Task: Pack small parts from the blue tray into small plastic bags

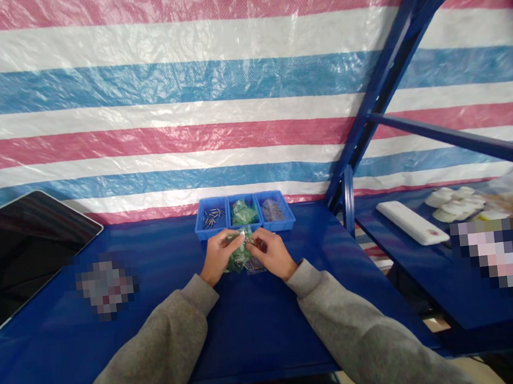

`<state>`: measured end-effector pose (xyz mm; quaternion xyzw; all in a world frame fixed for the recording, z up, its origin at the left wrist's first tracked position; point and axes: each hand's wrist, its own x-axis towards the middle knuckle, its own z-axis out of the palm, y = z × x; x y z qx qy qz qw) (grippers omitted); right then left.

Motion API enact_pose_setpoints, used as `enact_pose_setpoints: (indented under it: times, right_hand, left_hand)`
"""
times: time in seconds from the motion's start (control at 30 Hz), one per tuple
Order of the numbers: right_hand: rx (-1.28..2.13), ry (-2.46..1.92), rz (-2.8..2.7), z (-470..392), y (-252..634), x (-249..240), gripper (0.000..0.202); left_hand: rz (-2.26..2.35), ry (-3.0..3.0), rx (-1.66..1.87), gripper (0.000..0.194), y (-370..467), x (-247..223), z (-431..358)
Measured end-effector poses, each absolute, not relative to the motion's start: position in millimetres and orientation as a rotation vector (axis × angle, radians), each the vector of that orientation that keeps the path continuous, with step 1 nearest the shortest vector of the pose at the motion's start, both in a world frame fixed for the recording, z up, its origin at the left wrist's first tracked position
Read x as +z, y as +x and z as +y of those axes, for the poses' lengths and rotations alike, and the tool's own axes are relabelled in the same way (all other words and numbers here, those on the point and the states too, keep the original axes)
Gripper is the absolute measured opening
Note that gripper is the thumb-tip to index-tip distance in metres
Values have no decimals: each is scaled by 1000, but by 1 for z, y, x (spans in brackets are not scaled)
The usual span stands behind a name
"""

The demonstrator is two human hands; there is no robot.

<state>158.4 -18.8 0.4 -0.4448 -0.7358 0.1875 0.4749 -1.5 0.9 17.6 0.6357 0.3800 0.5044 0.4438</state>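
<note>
Both of my hands meet over the middle of the blue table, just in front of three blue bins. My left hand [218,256] is closed on a small clear-green plastic bag [240,256]. Pinched at the bag's right side is my right hand [272,251], with thumb and fingers together near its top edge. Beneath the right fingers lies a clear bag [255,266] with dark contents, partly hidden. The left bin [200,227] holds metal screws, the middle bin [245,225] green bags, and the right bin [290,216] clear bags.
A large dark-screened tablet [29,252] lies at the left, with a blurred item [106,287] beside it. Right of a blue metal frame [349,197], a second table bears a white box [412,222], white parts [454,203] and a blurred item [504,257].
</note>
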Motion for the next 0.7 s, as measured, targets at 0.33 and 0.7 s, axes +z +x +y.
enact_pose_setpoints:
  times: [0.33, 0.7]
  right_hand:
    - [493, -1094, -1813, -22, 155, 1, 10]
    - [800, -1097, -1652, -18, 158, -1, 15]
  left_hand:
    - [963, 1748, 1145, 18, -10, 19, 7]
    - [920, 1561, 1161, 22, -8, 18, 7]
